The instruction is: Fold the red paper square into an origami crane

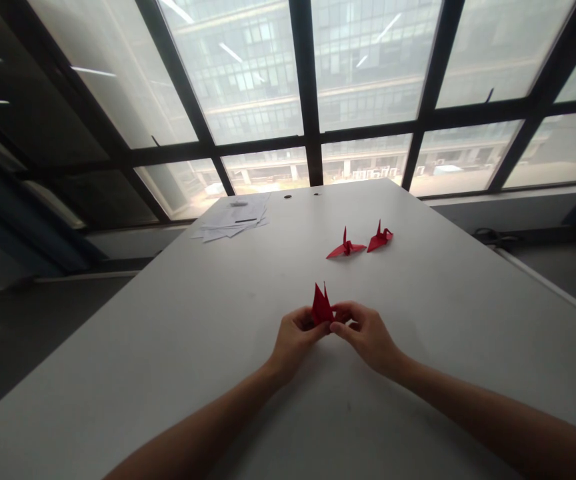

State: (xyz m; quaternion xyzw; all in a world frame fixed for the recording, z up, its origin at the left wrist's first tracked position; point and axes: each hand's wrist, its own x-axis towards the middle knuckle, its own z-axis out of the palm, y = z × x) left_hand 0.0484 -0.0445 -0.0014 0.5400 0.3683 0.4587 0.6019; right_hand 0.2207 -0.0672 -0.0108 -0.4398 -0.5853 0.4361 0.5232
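Observation:
Between my hands a piece of folded red paper (322, 309) stands upright, with two pointed tips rising from it. My left hand (298, 335) is closed on its left side and lower edge, the thumb along the bottom. On the right side, my right hand (365, 332) pinches its lower corner between thumb and fingers. The fingertips behind the paper are partly hidden. Farther off on the white table lie two finished red paper cranes, a left one (347, 249) with spread wings and a right one (380, 239) close beside it.
The long white table (208, 300) reaches toward a wall of windows (258, 73) with dark frames. Loose white papers (233, 217), with a dark pen-like stick on top, lie at its far left. A cable (498, 235) sits beyond the right edge.

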